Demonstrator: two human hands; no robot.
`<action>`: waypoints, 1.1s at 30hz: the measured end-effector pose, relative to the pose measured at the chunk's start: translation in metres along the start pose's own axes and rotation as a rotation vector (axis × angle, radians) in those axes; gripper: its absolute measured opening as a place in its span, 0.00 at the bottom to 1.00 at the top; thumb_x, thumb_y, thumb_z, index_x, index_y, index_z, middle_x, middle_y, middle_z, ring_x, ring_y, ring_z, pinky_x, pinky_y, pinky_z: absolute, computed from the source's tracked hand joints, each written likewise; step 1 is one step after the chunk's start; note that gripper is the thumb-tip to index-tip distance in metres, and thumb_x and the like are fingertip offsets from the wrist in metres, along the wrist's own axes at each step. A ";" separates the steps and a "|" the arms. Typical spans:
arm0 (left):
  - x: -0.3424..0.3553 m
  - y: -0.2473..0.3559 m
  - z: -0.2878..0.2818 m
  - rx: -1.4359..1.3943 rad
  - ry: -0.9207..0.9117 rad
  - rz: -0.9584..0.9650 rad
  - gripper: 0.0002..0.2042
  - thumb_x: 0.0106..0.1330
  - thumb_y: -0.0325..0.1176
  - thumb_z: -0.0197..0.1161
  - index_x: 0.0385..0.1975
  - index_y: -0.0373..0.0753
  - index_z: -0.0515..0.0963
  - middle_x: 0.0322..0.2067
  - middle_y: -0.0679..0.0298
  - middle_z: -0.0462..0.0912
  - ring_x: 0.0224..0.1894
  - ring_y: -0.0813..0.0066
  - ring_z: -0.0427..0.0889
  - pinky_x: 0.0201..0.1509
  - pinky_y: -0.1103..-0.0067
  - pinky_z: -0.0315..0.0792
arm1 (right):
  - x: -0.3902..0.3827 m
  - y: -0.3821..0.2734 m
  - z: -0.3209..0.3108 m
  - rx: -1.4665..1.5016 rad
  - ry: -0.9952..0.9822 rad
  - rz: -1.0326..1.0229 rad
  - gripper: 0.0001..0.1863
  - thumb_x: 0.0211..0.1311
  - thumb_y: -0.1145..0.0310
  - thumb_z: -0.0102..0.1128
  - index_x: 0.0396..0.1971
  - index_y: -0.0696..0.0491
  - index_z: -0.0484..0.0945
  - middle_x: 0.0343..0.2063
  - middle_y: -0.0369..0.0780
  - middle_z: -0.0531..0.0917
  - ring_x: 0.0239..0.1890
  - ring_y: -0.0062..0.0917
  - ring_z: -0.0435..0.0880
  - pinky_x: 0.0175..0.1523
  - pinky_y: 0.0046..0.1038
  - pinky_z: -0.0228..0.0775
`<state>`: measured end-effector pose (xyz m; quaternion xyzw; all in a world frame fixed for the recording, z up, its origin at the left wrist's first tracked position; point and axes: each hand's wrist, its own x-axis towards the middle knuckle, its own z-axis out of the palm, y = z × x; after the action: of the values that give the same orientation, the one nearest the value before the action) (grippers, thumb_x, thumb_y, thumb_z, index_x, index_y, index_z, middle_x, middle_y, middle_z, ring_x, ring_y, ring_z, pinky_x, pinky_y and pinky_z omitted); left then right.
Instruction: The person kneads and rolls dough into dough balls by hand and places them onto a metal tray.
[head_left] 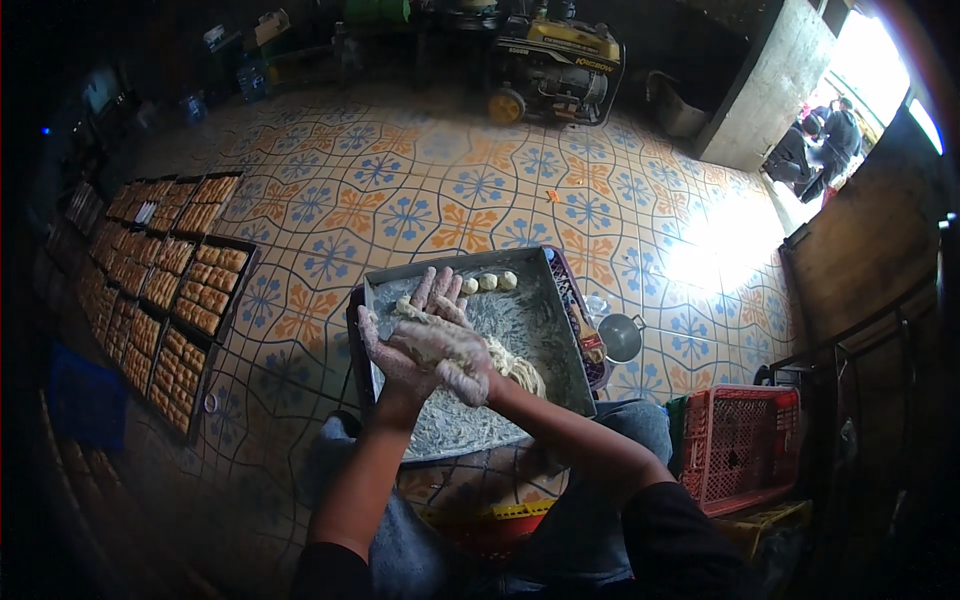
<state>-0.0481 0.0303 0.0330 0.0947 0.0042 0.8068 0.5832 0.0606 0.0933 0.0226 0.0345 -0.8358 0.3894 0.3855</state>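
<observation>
My left hand (398, 362) is held palm up over a shallow metal tray (572, 330), its floury fingers stretched out and spread. Across its palm lies my right hand (458, 362), smeared by motion, so its fingers do not show clearly. Pale, sticky dough clings to both hands; whether a piece sits between the palms is hidden. Just right of my right hand, a larger lump of dough (522, 374) rests in the tray, partly covered by that hand. Small round dough balls (488, 282) stand in a row near the tray's far edge. Flour coats the tray's bottom.
The tray sits on a purple crate (568, 280) between my knees. Baking trays of browned pastries (180, 375) cover the tiled floor at left. At right are a metal bowl (621, 338) and a red crate (740, 450). A yellow-black generator (558, 70) stands beyond; people (820, 145) are outside the doorway.
</observation>
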 end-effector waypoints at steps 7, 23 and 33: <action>-0.023 0.000 -0.007 -0.228 -0.045 -0.175 0.53 0.64 0.78 0.38 0.78 0.39 0.49 0.77 0.53 0.51 0.77 0.51 0.55 0.76 0.55 0.55 | 0.025 0.015 -0.016 -0.271 0.233 0.061 0.37 0.71 0.40 0.41 0.65 0.53 0.74 0.65 0.48 0.75 0.72 0.43 0.68 0.76 0.53 0.47; -0.019 -0.025 -0.024 0.086 -0.181 -0.170 0.45 0.72 0.69 0.38 0.78 0.40 0.48 0.78 0.55 0.50 0.78 0.54 0.54 0.80 0.60 0.46 | -0.004 -0.004 0.047 -0.438 0.095 0.305 0.28 0.69 0.45 0.52 0.58 0.48 0.81 0.68 0.46 0.72 0.75 0.40 0.61 0.79 0.49 0.43; -0.025 -0.030 -0.099 0.600 0.008 -0.052 0.29 0.77 0.54 0.42 0.73 0.46 0.58 0.71 0.58 0.62 0.71 0.63 0.64 0.72 0.63 0.61 | -0.007 0.013 0.010 -0.262 0.039 0.379 0.32 0.68 0.41 0.53 0.64 0.44 0.77 0.66 0.43 0.75 0.76 0.48 0.58 0.77 0.51 0.44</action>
<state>-0.0279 0.0263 -0.0718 0.2595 0.2471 0.7548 0.5494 0.0546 0.0933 0.0057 -0.1811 -0.8633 0.3435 0.3225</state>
